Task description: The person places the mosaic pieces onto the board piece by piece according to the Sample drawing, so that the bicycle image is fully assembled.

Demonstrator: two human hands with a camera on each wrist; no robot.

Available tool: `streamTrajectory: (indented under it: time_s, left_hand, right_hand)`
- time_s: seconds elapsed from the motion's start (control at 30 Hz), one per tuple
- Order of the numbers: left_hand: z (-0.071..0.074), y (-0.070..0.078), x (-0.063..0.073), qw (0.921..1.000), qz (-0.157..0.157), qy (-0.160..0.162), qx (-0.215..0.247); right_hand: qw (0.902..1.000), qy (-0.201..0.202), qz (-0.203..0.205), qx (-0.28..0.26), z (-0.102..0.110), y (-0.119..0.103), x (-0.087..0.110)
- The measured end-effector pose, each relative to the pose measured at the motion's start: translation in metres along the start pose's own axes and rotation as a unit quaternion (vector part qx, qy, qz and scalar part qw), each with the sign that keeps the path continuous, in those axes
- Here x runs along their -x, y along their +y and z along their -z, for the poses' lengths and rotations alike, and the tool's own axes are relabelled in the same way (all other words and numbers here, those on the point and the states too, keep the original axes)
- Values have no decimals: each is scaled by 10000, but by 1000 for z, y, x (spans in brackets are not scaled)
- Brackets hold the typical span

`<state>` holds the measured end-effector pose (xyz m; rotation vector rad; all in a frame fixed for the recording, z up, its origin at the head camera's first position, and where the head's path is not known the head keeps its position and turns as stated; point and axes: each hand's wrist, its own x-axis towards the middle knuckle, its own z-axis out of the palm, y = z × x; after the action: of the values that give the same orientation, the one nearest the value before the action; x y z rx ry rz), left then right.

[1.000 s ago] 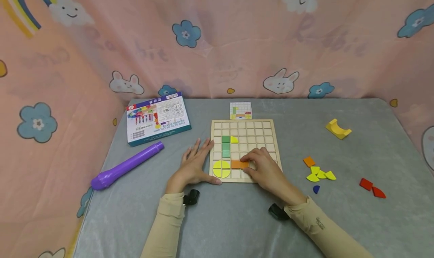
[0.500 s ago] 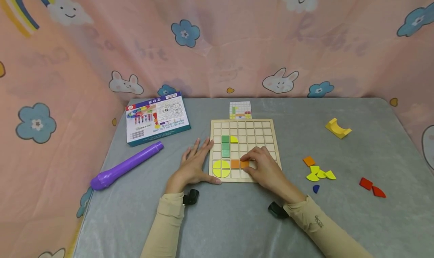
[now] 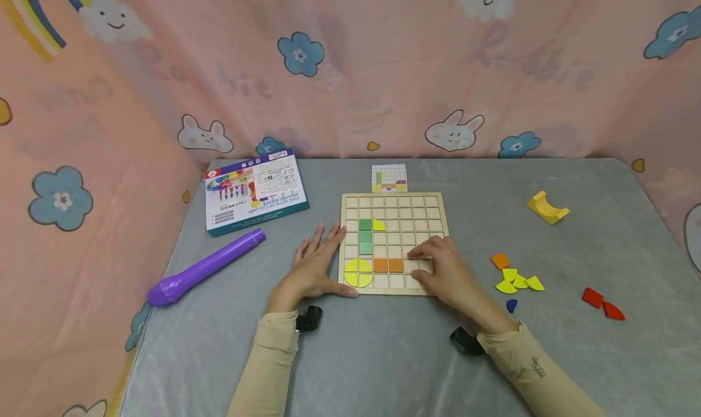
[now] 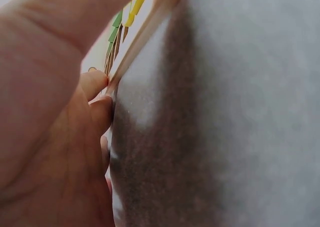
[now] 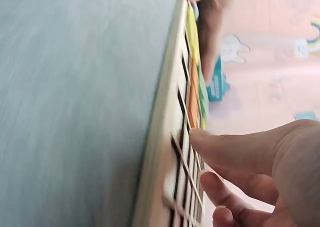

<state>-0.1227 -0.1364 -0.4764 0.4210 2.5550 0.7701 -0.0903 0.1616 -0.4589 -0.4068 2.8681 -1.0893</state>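
Note:
A wooden grid board (image 3: pixel 391 196) lies on the grey table. My left hand (image 3: pixel 312 274) rests at its left edge, fingers spread and thumb at the near left corner. Over the board's lower right part is my right hand (image 3: pixel 449 277), thumb and forefinger apart with nothing visible between them. Just left of those fingertips, two orange square tiles (image 3: pixel 387 265) sit side by side in the grid. Yellow quarter-circle tiles (image 3: pixel 358 273) form a full circle at lower left. Green tiles (image 3: pixel 365 237) make a column above it, beside one yellow quarter-circle (image 3: pixel 378 225).
A small pattern card (image 3: pixel 389 178) lies behind the board. At right are loose yellow tiles (image 3: pixel 519 282), an orange square (image 3: pixel 500 261), a blue piece (image 3: pixel 512 306), red pieces (image 3: pixel 593 297) and a yellow arch (image 3: pixel 547 209). A box (image 3: pixel 256 192) and purple stick (image 3: pixel 207 268) lie left.
My right hand has let go of the right-hand orange tile and moved rightward off it, leaving the tile in the grid. The left hand has stayed in place.

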Motion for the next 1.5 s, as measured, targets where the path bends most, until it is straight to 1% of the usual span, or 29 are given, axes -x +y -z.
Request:
streamTrajectory:
  time_s: [0.1,0.27,0.37,0.47,0.57,0.73,0.87,1.0,1.07,1.17,1.33,1.4,1.5]
  left_hand:
    - [1,1,1,10000,-66,50,35]
    - [1,1,2,9999,-25,86,115]
    - [0,1,1,9999,46,38,96]
    - [-1,1,0,9999,101,-21,59]
    - [0,4,1,9999,70,-2,95]
    - [2,6,2,9999,51,-6,89]
    - [3,8,4,9999,16,32,108]
    - [1,5,2,10000,57,2,76]
    - [-1,3,1,10000,69,-12,65]
    - [-1,1,0,10000,63,-29,69]
    - [0,3,3,9999,-119,-2,73]
    - [2,4,4,9999,-151,-64,31]
    - [4,7,5,9998,-156,-146,-14]
  right_hand:
    - [9997,-64,-209,-90,17,10,6]
    - [9980,7,-623,131,48,37,12]
    - [9974,149,-659,233,59,57,17]
    - [9965,293,-703,348,67,74,25]
    - [9942,323,-919,459,72,86,32]
    - [9886,422,-1266,691,77,91,43]
    - [9860,537,-1341,832,77,90,46]
    - [9851,612,-1257,1001,74,86,45]
    - [9860,655,-1148,1014,72,83,43]
    - [9889,801,-860,910,66,76,40]
    - [9916,1056,-309,677,52,60,35]
    - [9925,1086,-139,548,45,53,32]
    - [9946,983,-4,346,34,42,27]
